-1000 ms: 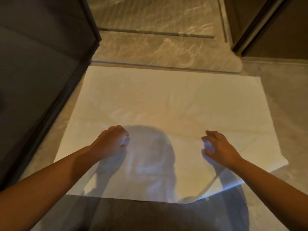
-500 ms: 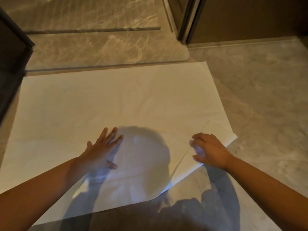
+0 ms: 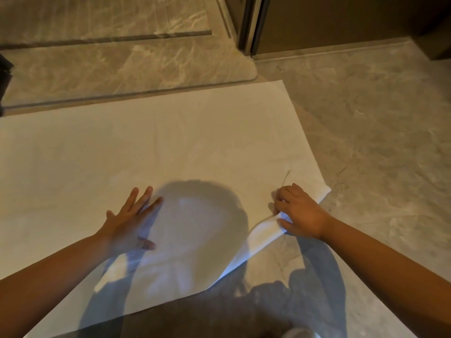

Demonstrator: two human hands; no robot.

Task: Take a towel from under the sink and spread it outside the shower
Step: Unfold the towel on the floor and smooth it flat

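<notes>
A large white towel (image 3: 170, 147) lies spread flat on the marble floor, its far edge along the raised shower threshold (image 3: 127, 93). My left hand (image 3: 129, 223) rests palm down on the towel near its middle, fingers spread. My right hand (image 3: 299, 211) pinches the folded-over near right corner of the towel (image 3: 266, 232), fingers curled on the fabric. A dark shadow of my head falls on the towel between the hands.
Beyond the threshold is the shower's marble floor (image 3: 117, 28). A dark door frame (image 3: 251, 23) and brown wall stand at the upper right. Bare grey marble floor (image 3: 378, 132) stretches to the right of the towel.
The view has swung right. My left hand went from curled to flat with fingers spread. My right hand shifted toward the folded right corner and closed on it.
</notes>
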